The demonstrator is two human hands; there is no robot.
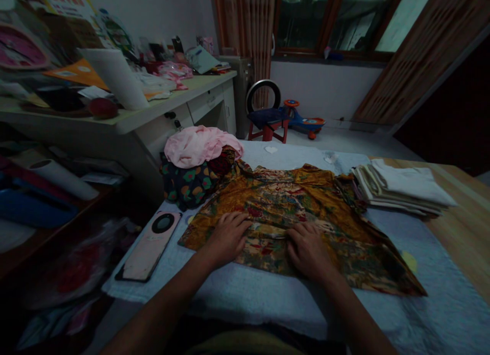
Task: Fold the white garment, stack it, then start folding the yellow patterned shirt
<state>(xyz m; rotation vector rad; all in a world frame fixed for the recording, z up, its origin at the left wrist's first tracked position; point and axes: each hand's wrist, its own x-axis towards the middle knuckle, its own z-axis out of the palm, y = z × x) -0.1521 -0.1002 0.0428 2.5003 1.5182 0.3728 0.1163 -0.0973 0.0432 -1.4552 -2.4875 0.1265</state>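
A patterned blouse in mustard, green and red lies spread across the light blue cloth on the table, its surface creased. My left hand rests palm down on the left part of the blouse, fingers stretched out on the fabric. On the middle of the blouse, toward its near side, lies my right hand, palm down with fingers apart and slightly bent. Between the two hands the fabric shows a crosswise ridge. Neither hand is lifting any cloth.
Left of the blouse lies a phone. Behind it, a pink garment tops a dark patterned one. A folded stack of clothes sits at the right. A cluttered desk borders the left; a red stool stands beyond.
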